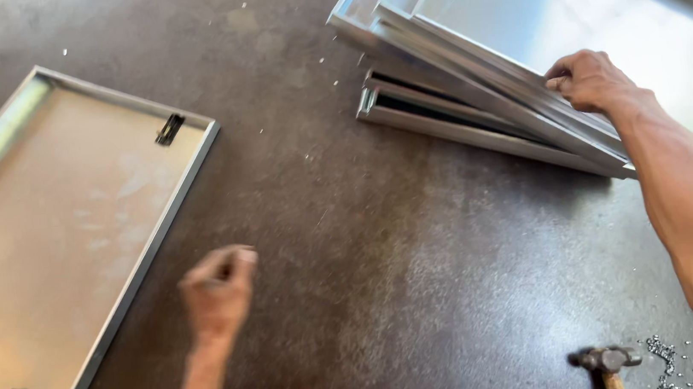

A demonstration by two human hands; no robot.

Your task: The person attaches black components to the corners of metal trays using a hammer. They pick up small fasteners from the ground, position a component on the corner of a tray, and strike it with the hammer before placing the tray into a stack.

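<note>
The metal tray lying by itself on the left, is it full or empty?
Empty. The single tray lies flat, open side up, and its bare shiny bottom shows all over. Only two small dark clips sit on its rim.

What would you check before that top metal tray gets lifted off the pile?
1. Right hand has a grip on the top tray: ok, its fingers curl over the near rim.
2. Left hand free to help: ok, it hangs empty above the dark floor, loosely closed.
3. Stack of trays sits squarely: not ok, the trays are fanned out and skewed.
4. Hammer out of the way: ok, it lies near the bottom edge, apart from the stack.
5. Single tray on the left stays clear: ok, it lies flat, apart from both hands.
6. Sharpness of the tray rims: cannot tell.
</note>
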